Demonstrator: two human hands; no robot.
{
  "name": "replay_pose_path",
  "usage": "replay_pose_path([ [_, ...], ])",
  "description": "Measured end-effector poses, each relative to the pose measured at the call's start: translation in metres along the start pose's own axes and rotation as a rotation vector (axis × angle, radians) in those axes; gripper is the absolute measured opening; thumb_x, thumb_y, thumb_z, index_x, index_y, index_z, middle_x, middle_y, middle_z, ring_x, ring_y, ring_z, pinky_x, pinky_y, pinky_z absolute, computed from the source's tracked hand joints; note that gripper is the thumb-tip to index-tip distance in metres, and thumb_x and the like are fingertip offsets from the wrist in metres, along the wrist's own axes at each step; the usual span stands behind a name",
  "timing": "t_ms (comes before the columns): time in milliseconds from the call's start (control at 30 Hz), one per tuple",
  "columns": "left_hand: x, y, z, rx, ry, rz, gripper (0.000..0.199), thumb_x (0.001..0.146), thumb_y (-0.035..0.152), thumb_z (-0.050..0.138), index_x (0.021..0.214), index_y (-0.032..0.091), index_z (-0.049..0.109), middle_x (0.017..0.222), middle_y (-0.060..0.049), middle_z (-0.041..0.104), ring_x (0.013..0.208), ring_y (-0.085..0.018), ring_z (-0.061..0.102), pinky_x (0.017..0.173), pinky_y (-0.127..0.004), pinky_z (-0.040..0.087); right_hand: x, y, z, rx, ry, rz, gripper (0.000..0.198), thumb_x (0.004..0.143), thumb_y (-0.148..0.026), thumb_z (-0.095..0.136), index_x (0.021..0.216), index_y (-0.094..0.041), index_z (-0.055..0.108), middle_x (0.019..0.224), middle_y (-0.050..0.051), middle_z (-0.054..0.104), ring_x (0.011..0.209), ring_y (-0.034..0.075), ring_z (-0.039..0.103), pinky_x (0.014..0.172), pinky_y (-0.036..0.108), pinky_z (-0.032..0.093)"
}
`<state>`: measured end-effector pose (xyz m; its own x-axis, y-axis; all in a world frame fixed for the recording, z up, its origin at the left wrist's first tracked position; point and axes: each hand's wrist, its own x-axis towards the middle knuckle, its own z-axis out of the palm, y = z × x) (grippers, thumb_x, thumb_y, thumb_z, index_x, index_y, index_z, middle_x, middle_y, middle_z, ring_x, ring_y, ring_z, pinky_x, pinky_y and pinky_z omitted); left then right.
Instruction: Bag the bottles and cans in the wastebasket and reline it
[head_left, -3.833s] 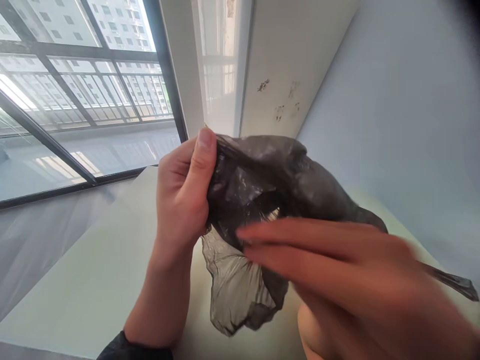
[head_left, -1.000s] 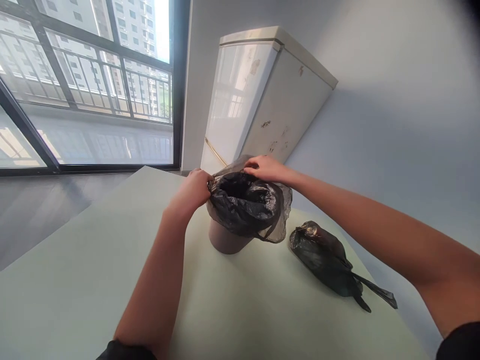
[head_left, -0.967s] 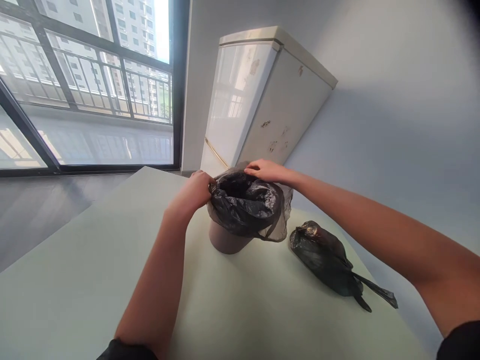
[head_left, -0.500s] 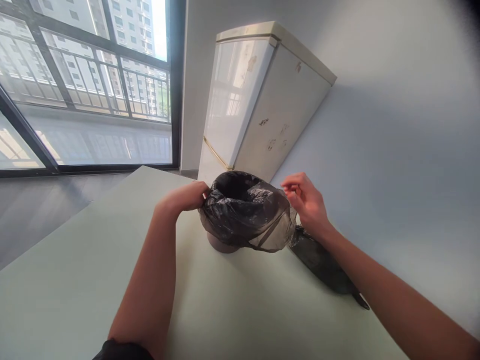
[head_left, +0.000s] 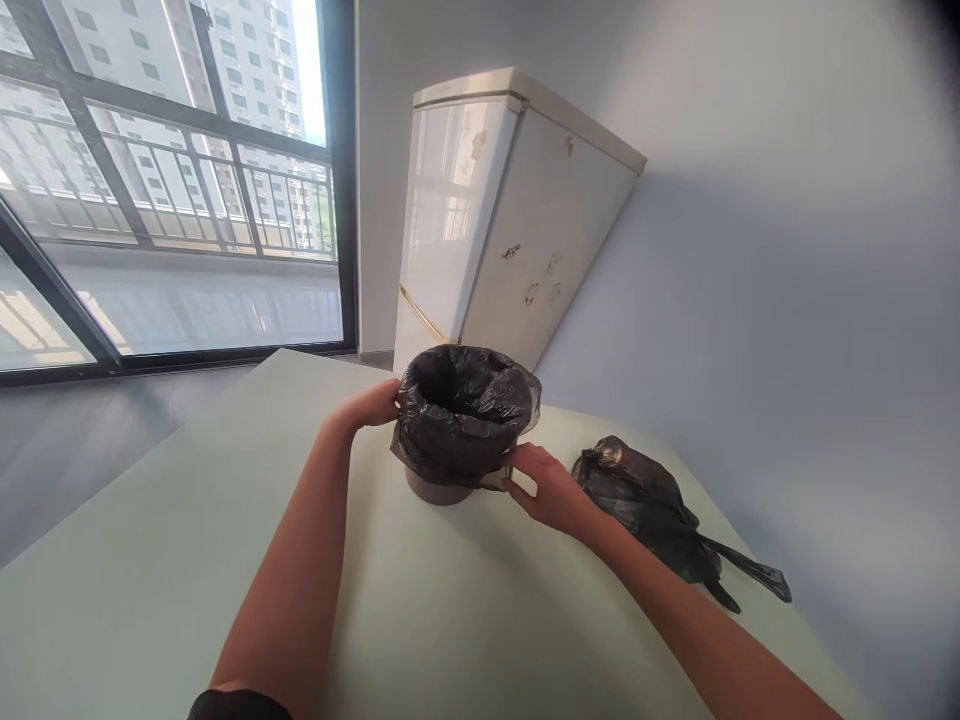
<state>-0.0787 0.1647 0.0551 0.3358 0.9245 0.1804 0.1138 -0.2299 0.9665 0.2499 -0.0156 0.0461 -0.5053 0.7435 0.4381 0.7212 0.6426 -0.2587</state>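
Note:
A black trash bag [head_left: 461, 440] lines a small brownish trash can [head_left: 439, 491], its top folded outward over the rim and hanging down around the outside. My left hand [head_left: 377, 403] grips the bag at the left side of the rim; its fingertips are partly hidden behind the plastic. At the lower right, my right hand [head_left: 546, 487] pinches the loose hanging edge of the bag between thumb and fingers. The bag's opening faces up, with dark wrinkled plastic inside.
The can stands on a pale table [head_left: 247, 540]. To the right lies a filled black plastic bag [head_left: 645, 500] with long loose ends, near the wall. Behind the table stands a white refrigerator [head_left: 517, 220]; large glass sliding doors [head_left: 225, 220] are at the left.
My right hand has moved down and left onto the bag's hanging edge. The plastic that bulged out at the right now sits closer to the can. My left hand stays at the rim.

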Motion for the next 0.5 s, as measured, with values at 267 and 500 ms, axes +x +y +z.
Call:
replay_pose_path([
  [267, -0.026, -0.025, 0.003, -0.241, 0.146, -0.085, 0.036, 0.081, 0.039, 0.081, 0.108, 0.019, 0.067, 0.093, -0.003, 0.07, 0.088, -0.019, 0.064, 0.077, -0.028, 0.05, 0.013, -0.047, -0.036, -0.127, 0.47, -0.143, 0.03, 0.095, -0.012, 0.064, 0.123, -0.023, 0.06, 0.113, 0.013, 0.067, 0.106, 0.027, 0.064, 0.09, 0.046, 0.055],
  [500, -0.058, -0.073, 0.026, -0.904, 0.188, -0.107, 0.049, 0.095, 0.036, 0.07, 0.066, 0.019, 0.035, 0.063, 0.004, 0.035, 0.055, -0.008, 0.035, 0.054, -0.023, 0.036, 0.07, -0.084, -0.025, -0.186, 0.206, -0.073, 0.04, 0.107, -0.043, 0.057, 0.136, -0.016, 0.057, 0.126, 0.015, 0.07, 0.12, 0.028, 0.062, 0.117, 0.051, 0.039],
])
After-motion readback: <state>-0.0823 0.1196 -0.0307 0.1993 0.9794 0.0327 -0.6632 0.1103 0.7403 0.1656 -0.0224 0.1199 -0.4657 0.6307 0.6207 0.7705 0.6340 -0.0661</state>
